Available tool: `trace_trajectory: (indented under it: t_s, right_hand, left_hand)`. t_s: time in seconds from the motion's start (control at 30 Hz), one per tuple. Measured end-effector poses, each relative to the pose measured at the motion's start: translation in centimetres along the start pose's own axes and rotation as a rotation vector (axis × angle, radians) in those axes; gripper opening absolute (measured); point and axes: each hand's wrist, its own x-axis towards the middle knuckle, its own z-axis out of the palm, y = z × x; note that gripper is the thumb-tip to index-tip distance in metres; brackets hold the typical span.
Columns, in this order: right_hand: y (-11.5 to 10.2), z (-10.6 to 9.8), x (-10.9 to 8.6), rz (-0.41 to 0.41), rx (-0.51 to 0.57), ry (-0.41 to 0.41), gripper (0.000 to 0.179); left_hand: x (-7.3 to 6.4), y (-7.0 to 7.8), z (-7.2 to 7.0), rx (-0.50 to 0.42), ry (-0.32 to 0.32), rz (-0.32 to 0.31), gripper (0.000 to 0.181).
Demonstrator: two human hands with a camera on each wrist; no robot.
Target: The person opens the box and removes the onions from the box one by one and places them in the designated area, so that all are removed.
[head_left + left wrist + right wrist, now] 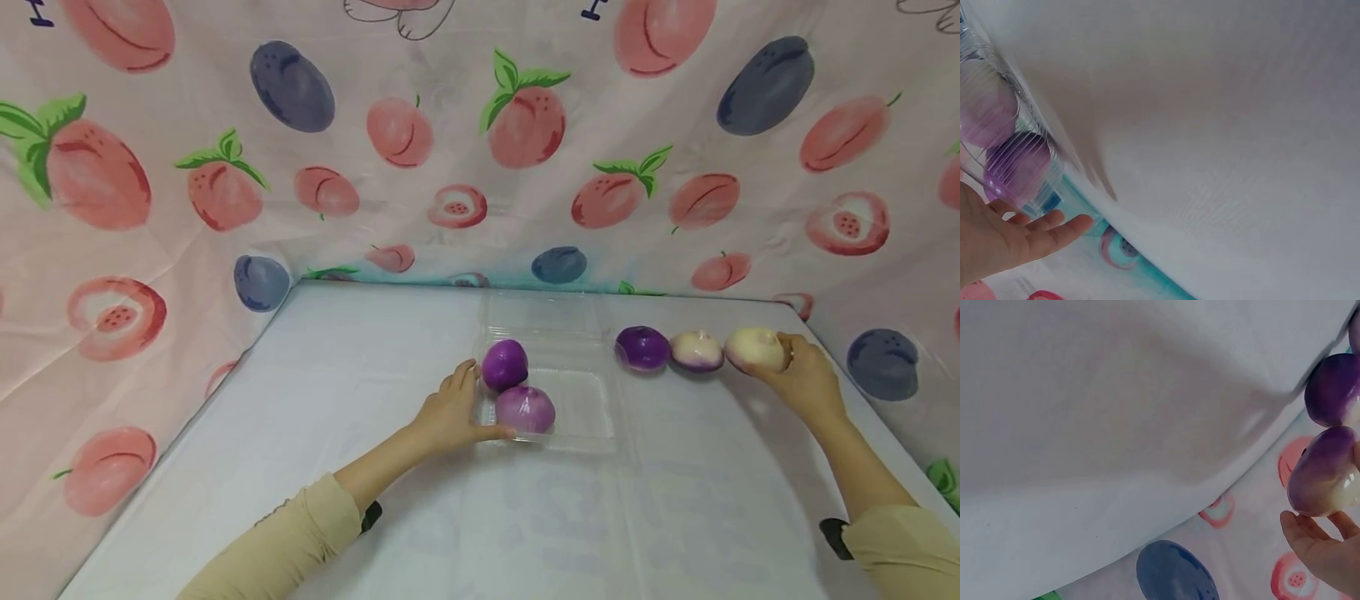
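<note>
My left hand [450, 412] rests at the left side of a clear plastic box [607, 408], its thumb along the front edge. In the left wrist view, its fingers [1063, 234] look extended beside the box wall. Inside the box are a dark purple onion [505, 365] and a lighter purple onion [525, 409], both toward the left. Over on the right, my right hand [810, 379] grips a pale onion [752, 348], which shows purple and cream in the right wrist view. Beside it sit a white-and-purple onion [697, 351] and a glossy purple onion [642, 348], in a row.
The box's clear lid [543, 314] lies folded back behind it. A white cloth covers the table [360, 333]. Fruit-printed fabric [450, 75] hangs behind the table and along both sides.
</note>
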Motion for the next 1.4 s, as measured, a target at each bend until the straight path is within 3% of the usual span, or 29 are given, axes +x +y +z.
trace_trajectory:
  t_s: [0.47, 0.8, 1.0, 1.4]
  right_hand:
    - [0.8, 0.6, 1.1, 0.098, -0.022, -0.046, 0.067]
    - [1.1, 1.0, 1.7, 0.186, -0.039, -0.115, 0.072]
    - [1.2, 1.4, 2.0, 0.176, -0.060, -0.141, 0.072]
    - [2.7, 2.0, 2.9, 0.188, -0.047, -0.201, 0.090]
  left_hand:
    - [-0.1, -0.1, 0.3, -0.119, -0.037, -0.005, 0.114]
    - [-0.2, 0.0, 0.3, -0.010, -0.033, 0.034, 0.108]
    - [-0.3, -0.1, 0.3, 0.036, -0.035, 0.030, 0.109]
    - [-0.3, 0.1, 0.0, -0.088, -0.120, -0.023, 0.115]
